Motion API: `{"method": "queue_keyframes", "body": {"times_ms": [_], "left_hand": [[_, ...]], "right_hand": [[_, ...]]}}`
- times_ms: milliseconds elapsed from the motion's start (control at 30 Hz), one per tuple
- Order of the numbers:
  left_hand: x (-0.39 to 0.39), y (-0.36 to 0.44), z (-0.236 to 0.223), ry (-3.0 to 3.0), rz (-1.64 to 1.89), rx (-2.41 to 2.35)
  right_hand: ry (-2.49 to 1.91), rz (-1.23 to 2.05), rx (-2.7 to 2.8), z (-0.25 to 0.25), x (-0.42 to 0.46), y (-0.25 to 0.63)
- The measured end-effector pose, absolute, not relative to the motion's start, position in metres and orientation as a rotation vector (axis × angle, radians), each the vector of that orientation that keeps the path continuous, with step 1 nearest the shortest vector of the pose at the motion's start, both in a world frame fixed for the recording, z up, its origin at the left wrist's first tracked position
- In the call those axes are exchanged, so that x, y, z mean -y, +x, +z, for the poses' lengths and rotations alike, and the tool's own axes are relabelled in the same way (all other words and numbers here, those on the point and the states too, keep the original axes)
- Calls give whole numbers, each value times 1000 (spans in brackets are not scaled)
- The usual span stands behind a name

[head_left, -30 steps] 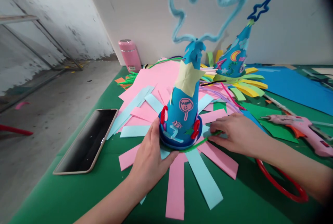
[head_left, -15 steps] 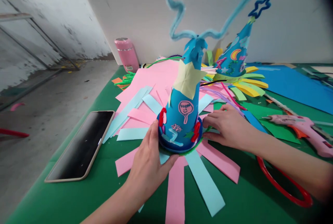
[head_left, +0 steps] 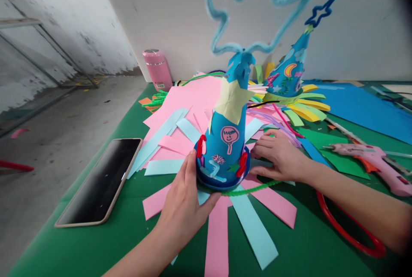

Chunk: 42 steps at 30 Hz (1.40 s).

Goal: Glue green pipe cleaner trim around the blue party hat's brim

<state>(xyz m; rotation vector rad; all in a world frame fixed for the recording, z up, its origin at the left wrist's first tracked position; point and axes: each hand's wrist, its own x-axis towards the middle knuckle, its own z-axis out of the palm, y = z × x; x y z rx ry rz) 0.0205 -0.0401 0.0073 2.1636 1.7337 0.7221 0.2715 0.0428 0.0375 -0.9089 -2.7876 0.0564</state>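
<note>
Clasping the blue cone (head_left: 230, 156), the left hand (head_left: 183, 195) hides its lower edge; below the right hand (head_left: 279, 154) — curled, its hold unclear — runs a green pipe cleaner (head_left: 257, 188).

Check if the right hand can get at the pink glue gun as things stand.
Likely yes: the right hand is beside the front cone hat, and the pink glue gun lies uncovered farther right, with nothing tall seen between them.

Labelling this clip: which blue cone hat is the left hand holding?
The near cone hat, bearing a large pale yellow star; the far cone hat, untouched, bears a crescent moon.
</note>
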Motion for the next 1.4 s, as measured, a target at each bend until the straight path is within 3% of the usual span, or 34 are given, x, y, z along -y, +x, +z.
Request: {"method": "queue_keyframes", "body": {"times_ms": [200,400,567,833,1100,1400], "left_hand": [[40,20,5,2184,744,-1728],[39,20,3,2204,768,-1720],[40,19,1,2229,767,-1733],[40,20,2,2225,742,-1744],[40,20,3,2203,729,-1763],[39,21,4,2200,748,-1742]], "right_hand": [[-905,97,2756,38,-10,262],[-824,-149,2764,32,-7,253],[-834,-74,2761,31,-8,253],[-895,-257,2631,26,-1,250],[-1291,-134,2424,15,-4,250],[-1195,403,2548,17,-24,250]]}}
